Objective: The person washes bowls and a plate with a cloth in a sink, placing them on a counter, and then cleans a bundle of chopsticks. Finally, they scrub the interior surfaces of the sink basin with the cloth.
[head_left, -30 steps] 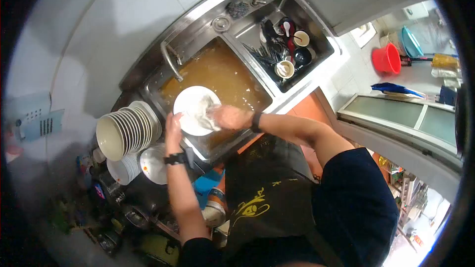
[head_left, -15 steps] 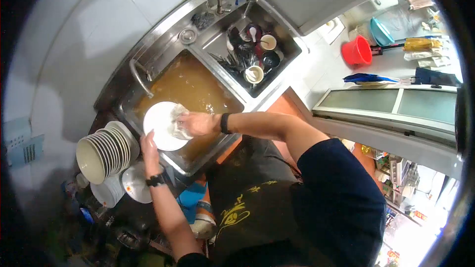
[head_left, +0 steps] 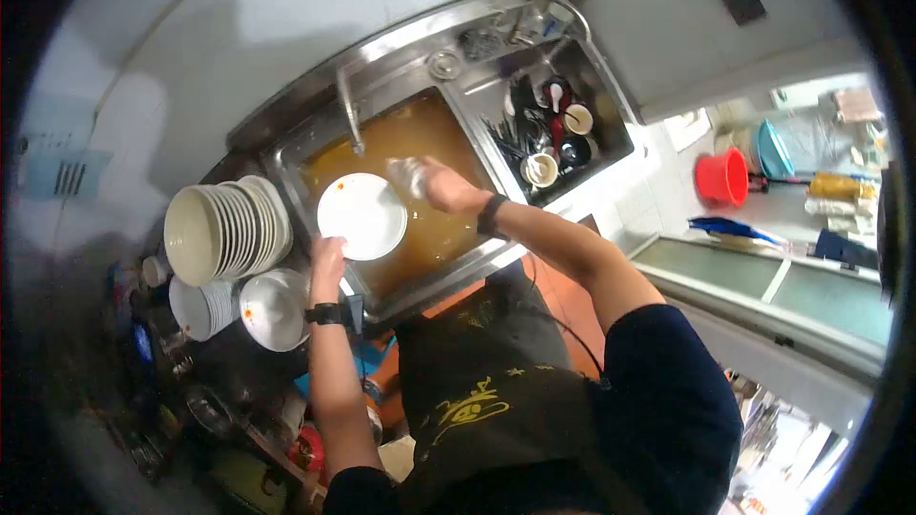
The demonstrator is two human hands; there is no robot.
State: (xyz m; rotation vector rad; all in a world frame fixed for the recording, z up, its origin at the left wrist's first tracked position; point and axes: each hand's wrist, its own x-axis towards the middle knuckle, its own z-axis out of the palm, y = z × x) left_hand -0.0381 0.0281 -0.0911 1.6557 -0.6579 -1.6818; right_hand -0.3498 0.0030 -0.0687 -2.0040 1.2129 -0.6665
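Observation:
A white plate point(head_left: 363, 217) with a small orange spot near its upper edge is gripped at its lower left rim by my left hand point(head_left: 328, 254). It is tilted over the left sink basin, which holds cloudy brown water point(head_left: 429, 133). To the right of the plate, above the water, my right hand point(head_left: 448, 187) is closed around a whitish cloth point(head_left: 408, 175), apart from the plate. Left of the sink stand a tall stack of cream plates point(head_left: 196, 234), a smaller stack of white plates point(head_left: 194, 307) and further white dishes point(head_left: 274, 309), one with an orange spot.
The right basin point(head_left: 620, 129) holds cups, bowls and dark utensils. A faucet point(head_left: 349, 113) reaches over the left basin, and another curved one is at the back of the right basin. A red bucket point(head_left: 721, 179) and a blue basin point(head_left: 775, 151) are at the far right.
My right hand with the cloth has come off the plate and moved to its right. The plate now shows an orange spot. The camera view has shifted, moving the sink rightward in the picture.

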